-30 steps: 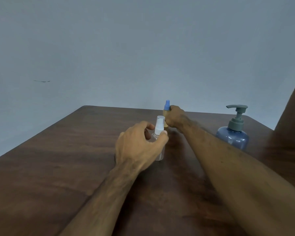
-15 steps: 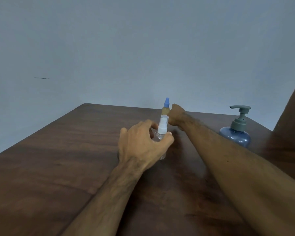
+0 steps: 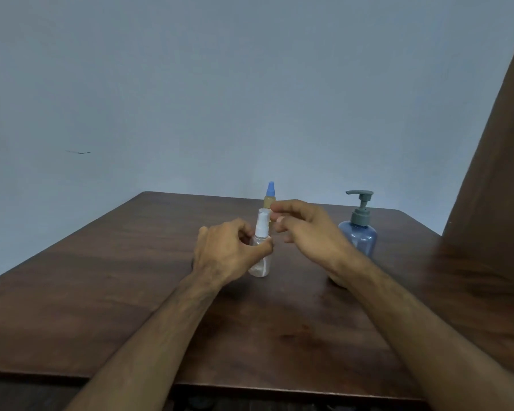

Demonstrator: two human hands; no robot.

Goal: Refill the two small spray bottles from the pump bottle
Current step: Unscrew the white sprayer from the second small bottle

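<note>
The wooden table carried everything, with a plain wall behind it. On its right side stood the pump bottle, blue and see-through, topped by a grey pump head, apart from both hands. The left hand had its fingers and thumb curled round the clear spray bottle, which stood upright on the table near the middle with its white sprayer and clear cap in place. The right hand hung just beside that cap, fingers loosely bent and apart, gripping nothing; whether a fingertip touched the cap could not be told. Behind them, farther back, stood the yellowish spray bottle with its blue top, untouched.

Both small bottles were closed, so filling looked not yet begun. The clear bottle was light and narrow, and pulling the cap sideways could probably tip it or jerk it from the left hand's grip. The right forearm also passed near the pump bottle and might knock it.
</note>
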